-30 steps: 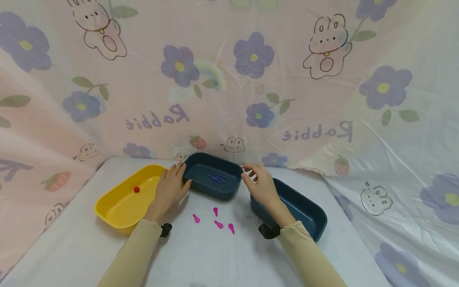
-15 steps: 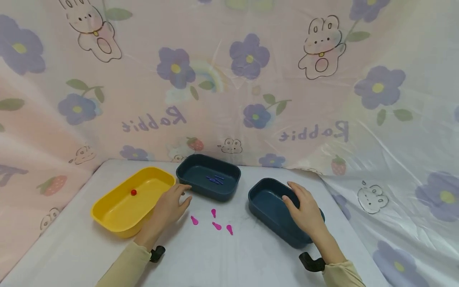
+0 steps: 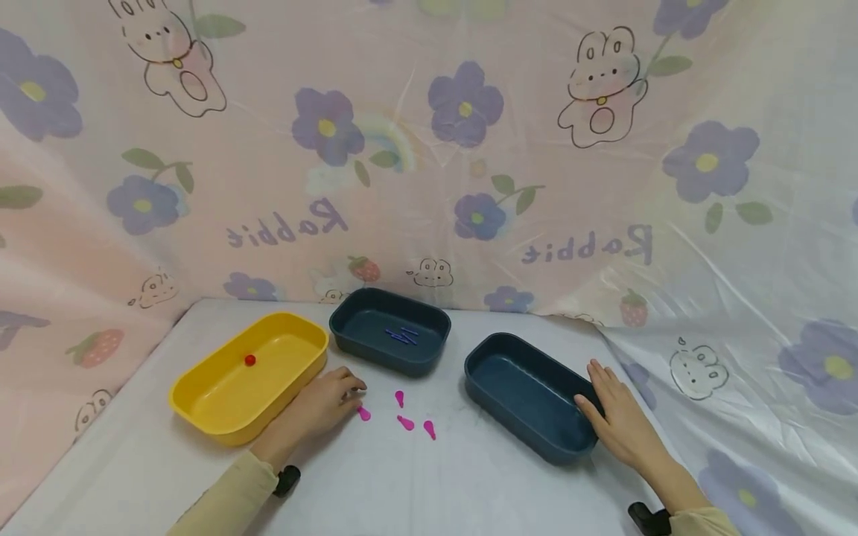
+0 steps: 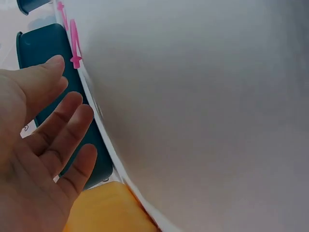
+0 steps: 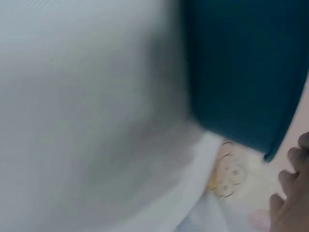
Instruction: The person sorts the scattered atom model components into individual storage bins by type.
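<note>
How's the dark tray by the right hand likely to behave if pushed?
The tray probably won't tip easily: it sits low and is longer than it is tall. Its smooth, evenly curved walls suggest stiff plastic that should hold its shape. Thin at the rim and hollow, it looks light, so the right hand could likely slide it.

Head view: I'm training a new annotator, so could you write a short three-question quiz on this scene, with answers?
1. How many pink pieces lie on the table?
2. True or false: the purple sticks lie in the back dark tray.
3. Which tray is the right hand at: A, yellow; B, back dark; C, right dark tray?

Key: 1, four. 2, true. 3, C.
</note>
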Available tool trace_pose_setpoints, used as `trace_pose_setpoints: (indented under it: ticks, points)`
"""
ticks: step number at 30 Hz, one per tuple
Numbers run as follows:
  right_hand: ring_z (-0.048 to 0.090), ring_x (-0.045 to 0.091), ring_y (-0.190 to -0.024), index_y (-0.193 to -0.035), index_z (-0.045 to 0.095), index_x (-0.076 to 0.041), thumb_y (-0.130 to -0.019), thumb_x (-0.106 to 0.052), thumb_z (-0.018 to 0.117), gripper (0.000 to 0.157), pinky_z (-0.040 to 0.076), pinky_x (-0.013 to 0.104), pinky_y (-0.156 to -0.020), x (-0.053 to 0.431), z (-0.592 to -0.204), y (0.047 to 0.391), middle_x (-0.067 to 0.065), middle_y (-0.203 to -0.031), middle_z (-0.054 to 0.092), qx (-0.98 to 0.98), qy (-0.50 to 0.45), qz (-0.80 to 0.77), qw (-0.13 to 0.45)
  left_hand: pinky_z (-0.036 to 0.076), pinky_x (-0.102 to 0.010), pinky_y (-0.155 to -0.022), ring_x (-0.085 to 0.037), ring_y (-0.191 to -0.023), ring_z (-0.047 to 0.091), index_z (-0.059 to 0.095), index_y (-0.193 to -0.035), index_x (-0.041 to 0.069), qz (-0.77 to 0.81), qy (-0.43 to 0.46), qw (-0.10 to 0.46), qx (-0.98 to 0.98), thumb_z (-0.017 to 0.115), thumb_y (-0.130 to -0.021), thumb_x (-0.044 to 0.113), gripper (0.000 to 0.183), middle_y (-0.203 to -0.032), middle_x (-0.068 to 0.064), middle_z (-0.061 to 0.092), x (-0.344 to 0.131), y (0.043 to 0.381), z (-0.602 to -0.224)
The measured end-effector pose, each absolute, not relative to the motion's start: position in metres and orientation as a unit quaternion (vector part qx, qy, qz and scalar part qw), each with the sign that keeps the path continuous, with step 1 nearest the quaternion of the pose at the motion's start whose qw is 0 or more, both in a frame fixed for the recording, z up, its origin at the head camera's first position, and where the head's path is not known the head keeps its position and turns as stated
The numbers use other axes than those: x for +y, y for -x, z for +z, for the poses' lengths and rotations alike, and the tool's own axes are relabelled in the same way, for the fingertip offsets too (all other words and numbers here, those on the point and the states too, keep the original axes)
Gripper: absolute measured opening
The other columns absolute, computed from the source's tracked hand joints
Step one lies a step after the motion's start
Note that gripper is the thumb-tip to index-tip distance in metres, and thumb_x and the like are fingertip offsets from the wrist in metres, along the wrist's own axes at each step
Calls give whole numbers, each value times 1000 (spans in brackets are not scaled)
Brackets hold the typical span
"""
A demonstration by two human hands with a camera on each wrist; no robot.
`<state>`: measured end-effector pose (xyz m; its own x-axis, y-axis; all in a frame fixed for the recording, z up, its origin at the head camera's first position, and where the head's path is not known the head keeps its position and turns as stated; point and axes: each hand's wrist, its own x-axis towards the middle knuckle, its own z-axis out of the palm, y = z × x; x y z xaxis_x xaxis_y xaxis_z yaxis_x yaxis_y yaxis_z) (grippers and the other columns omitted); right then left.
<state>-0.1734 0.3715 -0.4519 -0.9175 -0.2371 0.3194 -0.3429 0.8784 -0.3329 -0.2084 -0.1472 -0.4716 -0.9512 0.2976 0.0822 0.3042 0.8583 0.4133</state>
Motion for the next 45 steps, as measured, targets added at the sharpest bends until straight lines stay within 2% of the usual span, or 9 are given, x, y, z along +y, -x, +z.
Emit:
trace_pose_setpoints:
  ticks: [5, 14, 21, 24, 31, 33, 38, 42, 45]
  points:
    - [13, 50, -156, -162, 20, 7, -111, -34, 50, 73, 2, 49, -130, 388, -464, 171, 28, -169, 20, -962, -163, 192, 105, 58, -37, -96, -12, -97, 62, 78, -113, 21, -217, 157, -7, -964, 83, -91, 23, 22, -104, 8, 65, -148, 209, -475]
    - [12, 49, -156, -162, 18, 7, -112, -35, 48, 72, -3, 41, -130, 398, -477, 169, 25, -171, 15, -965, -165, 189, 81, 56, -32, -89, -10, -90, 58, 80, -102, 24, -214, 175, -15, -961, 83, -90, 19, 14, -93, 13, 59, -151, 213, -476]
    - [9, 49, -157, -163, 14, 7, -112, -36, 45, 74, 3, 52, -130, 397, -474, 168, 26, -171, 11, -966, -160, 192, 65, 56, -32, -89, -9, -90, 56, 79, -98, 25, -204, 185, -15, -961, 84, -89, 17, 13, -92, 14, 58, -151, 212, -476]
    - [10, 50, -156, -163, 14, 8, -112, -36, 45, 73, -1, 46, -130, 397, -473, 168, 26, -171, 11, -966, -161, 191, 65, 56, -33, -90, -9, -90, 56, 78, -95, 25, -202, 188, -12, -961, 84, -89, 17, 12, -91, 14, 58, -151, 212, -477]
    - [10, 48, -157, -163, 15, 8, -112, -34, 45, 72, -12, 18, -122, 396, -474, 169, 28, -170, 13, -965, -168, 191, 69, 56, -33, -89, -9, -89, 54, 76, -90, 26, -197, 189, -6, -962, 84, -89, 18, 12, -89, 14, 57, -150, 212, -477]
    - [9, 48, -157, -163, 14, 7, -113, -34, 45, 72, -11, 18, -122, 396, -473, 171, 27, -171, 12, -964, -168, 193, 68, 56, -33, -88, -9, -88, 54, 75, -90, 26, -195, 188, -4, -963, 84, -89, 19, 12, -89, 14, 56, -150, 213, -476]
    - [10, 47, -157, -164, 14, 5, -112, -35, 46, 73, -6, 31, -128, 396, -472, 174, 27, -171, 13, -964, -167, 196, 71, 56, -32, -88, -9, -87, 54, 74, -88, 26, -191, 183, -3, -964, 83, -90, 19, 12, -87, 15, 56, -150, 214, -474]
    - [10, 46, -158, -163, 15, 6, -112, -34, 46, 72, -11, 18, -122, 396, -474, 176, 27, -170, 14, -964, -171, 190, 78, 56, -33, -88, -10, -87, 54, 72, -87, 24, -191, 180, -6, -965, 83, -90, 19, 12, -87, 14, 56, -150, 214, -474]
    - [12, 46, -157, -163, 16, 7, -112, -33, 46, 71, -11, 14, -120, 396, -475, 178, 27, -170, 16, -963, -174, 187, 85, 56, -34, -87, -11, -86, 54, 72, -86, 24, -193, 176, -8, -965, 83, -90, 19, 12, -86, 14, 57, -150, 213, -475]
